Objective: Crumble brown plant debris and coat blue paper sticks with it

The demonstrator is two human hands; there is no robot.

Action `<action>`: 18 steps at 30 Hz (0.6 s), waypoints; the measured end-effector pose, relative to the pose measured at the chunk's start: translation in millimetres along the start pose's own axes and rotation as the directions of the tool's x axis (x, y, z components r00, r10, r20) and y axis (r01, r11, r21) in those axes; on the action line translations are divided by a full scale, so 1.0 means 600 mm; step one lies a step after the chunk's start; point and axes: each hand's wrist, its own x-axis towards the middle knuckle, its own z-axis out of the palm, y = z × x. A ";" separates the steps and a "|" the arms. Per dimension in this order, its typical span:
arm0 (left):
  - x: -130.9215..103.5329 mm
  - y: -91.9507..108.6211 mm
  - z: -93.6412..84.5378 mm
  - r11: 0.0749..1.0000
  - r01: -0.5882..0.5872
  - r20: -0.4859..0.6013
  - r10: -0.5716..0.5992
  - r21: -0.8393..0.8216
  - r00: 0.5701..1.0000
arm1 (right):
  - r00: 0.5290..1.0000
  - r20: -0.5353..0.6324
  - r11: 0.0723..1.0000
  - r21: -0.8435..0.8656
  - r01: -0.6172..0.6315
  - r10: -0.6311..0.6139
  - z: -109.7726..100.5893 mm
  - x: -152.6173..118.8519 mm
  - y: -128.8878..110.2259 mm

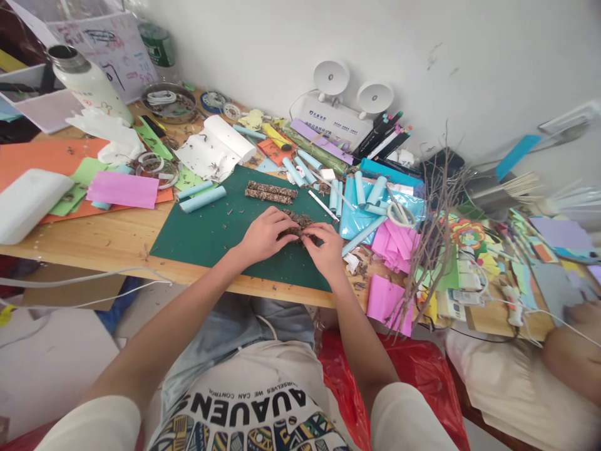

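A dark green mat (201, 235) lies at the table's front edge, with brown crumbs scattered on it. Two rolls coated in brown bits (270, 192) rest side by side near its back. Just in front of them, my left hand (268, 235) and my right hand (325, 249) meet over a clump of brown bits (299, 220). The fingers of both hands are curled and pinch this clump from either side, covering part of it. Light blue paper rolls (203, 200) lie on the mat's left part, and more blue rolls (377, 190) are heaped to its right.
Dry twigs (434, 232) stick up at the right, beside pink crepe paper (392, 300). A white bottle (89, 81) stands at the back left. Behind the mat is a two-headed lamp unit (335, 122). A person in pale clothing (498, 388) is at the far right.
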 end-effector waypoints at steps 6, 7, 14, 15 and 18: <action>0.009 0.002 0.013 0.993 0.009 -0.028 -0.012 -0.118 1.000 | 0.995 -0.019 0.981 0.174 -0.092 0.097 0.000 0.005 0.004; 0.010 0.003 0.014 0.990 0.028 -0.035 -0.033 -0.137 0.999 | 0.994 -0.025 0.977 0.189 -0.104 0.111 0.001 0.005 0.004; 0.022 0.021 0.009 0.940 0.233 -0.029 -0.248 -0.248 0.968 | 0.986 -0.048 0.955 0.259 -0.144 0.161 0.008 0.003 -0.009; 0.024 0.023 0.008 0.937 0.247 -0.027 -0.261 -0.246 0.965 | 0.986 -0.043 0.954 0.264 -0.142 0.158 0.008 0.003 -0.011; 0.030 0.023 0.006 0.933 0.271 -0.019 -0.283 -0.236 0.959 | 0.986 -0.038 0.948 0.281 -0.147 0.164 0.009 0.006 -0.017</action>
